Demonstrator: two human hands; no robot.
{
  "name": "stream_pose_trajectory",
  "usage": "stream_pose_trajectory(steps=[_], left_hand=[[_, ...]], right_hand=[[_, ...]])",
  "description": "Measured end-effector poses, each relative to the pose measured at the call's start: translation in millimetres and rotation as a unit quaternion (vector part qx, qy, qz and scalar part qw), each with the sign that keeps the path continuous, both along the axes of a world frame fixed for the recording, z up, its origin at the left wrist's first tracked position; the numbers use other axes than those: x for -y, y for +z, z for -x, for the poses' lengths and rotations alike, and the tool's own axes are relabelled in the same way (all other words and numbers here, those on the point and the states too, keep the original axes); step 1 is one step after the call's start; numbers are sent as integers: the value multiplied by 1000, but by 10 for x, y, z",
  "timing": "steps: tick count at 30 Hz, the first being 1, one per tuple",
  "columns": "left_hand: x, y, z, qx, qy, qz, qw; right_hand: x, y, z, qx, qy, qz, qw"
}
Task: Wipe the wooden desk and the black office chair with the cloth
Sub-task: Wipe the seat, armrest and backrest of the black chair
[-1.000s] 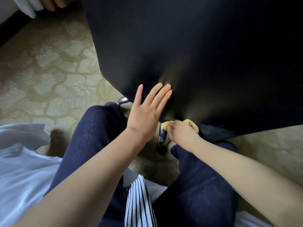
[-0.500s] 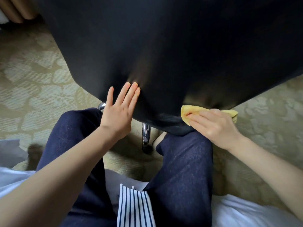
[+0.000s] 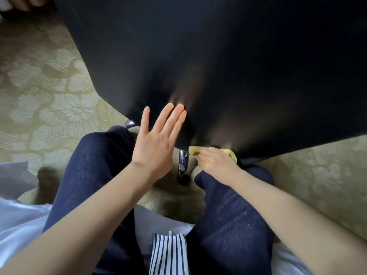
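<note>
1. Flat and spread, the left hand (image 3: 154, 150) holds nothing; its straight fingertips (image 3: 179, 108) press against the back surface of the black office chair (image 3: 228, 66).
2. Right of it, a chrome chair leg (image 3: 182, 161) runs down from under the black panel to the patterned olive carpet (image 3: 43, 92).
3. Just right of the leg, the right hand (image 3: 216, 162) curls its fingers round the yellow cloth (image 3: 195, 151), bunched against the chair's lower edge.
4. Yellow folds show at both sides of the hand.
5. Below, the person's knees in dark blue trousers (image 3: 234, 215) flank the leg, with a blue-and-white striped cloth strip (image 3: 168, 253) between them.
6. No brand, label or writing is readable anywhere.
</note>
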State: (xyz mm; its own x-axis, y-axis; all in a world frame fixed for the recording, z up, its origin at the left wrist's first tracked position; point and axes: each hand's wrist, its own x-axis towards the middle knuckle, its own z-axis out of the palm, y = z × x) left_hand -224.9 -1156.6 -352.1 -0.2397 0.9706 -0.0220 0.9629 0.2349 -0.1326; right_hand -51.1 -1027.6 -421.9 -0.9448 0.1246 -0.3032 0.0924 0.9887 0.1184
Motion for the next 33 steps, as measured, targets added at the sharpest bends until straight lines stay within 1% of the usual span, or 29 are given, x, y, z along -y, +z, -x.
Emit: stream_pose_trajectory(steps=[1,3,4,6,8,10,12,13,15,17,19,20,21,22,23,24,26,27,29,30,33], left_hand=[[3,7,-5,2,0,3,1000],[12,20,-2,6,-3,1,1000],[17,30,4,5,-6,0,1000],[38,60,30,6,-12,-3,1000],[68,77,54,6,-17,-11,1000],[91,87,65,15,-19,-18,1000],[98,98,46,48,-13,-21,999],[99,100,36,74,-5,-22,997],[112,114,-18,128,8,-29,991],[132,122,-81,165,10,-42,985],[163,112,-107,180,5,-48,982],[177,104,-118,174,-7,-49,984],[193,94,-124,158,-24,-48,986],[210,82,-121,136,-41,-47,989],[215,78,-127,110,-65,-44,991],[217,73,-132,85,-86,-43,992],[182,89,-138,43,-125,-38,991],[155,104,-135,29,-134,-39,990],[103,136,-112,18,-134,-43,990],[77,143,-100,15,-133,-41,990],[52,130,-62,8,-132,-35,991]], right_hand=[[29,-15,69,15,-6,14,1000],[113,-22,155,56,-18,7,998],[143,-26,189,61,-28,12,998],[168,-95,196,42,-59,37,997],[162,-9,165,-1,-70,67,995],[149,181,76,-33,-98,123,987],[129,372,-85,-153,-121,105,975],[143,448,-173,-213,-153,116,958],[256,573,-378,-301,-257,162,904],[398,668,-542,-396,-354,154,833],[538,728,-617,-466,-426,116,767],[589,755,-657,-501,-448,101,734],[658,782,-661,-533,-482,108,687],[718,810,-628,-560,-517,131,634],[789,827,-601,-583,-556,152,572],[836,837,-552,-602,-580,158,526],[908,860,-433,-636,-604,158,454],[918,874,-365,-652,-606,160,427],[893,878,-218,-666,-613,159,394],[867,872,-149,-669,-617,158,383],[809,848,89,-674,-623,140,371]])
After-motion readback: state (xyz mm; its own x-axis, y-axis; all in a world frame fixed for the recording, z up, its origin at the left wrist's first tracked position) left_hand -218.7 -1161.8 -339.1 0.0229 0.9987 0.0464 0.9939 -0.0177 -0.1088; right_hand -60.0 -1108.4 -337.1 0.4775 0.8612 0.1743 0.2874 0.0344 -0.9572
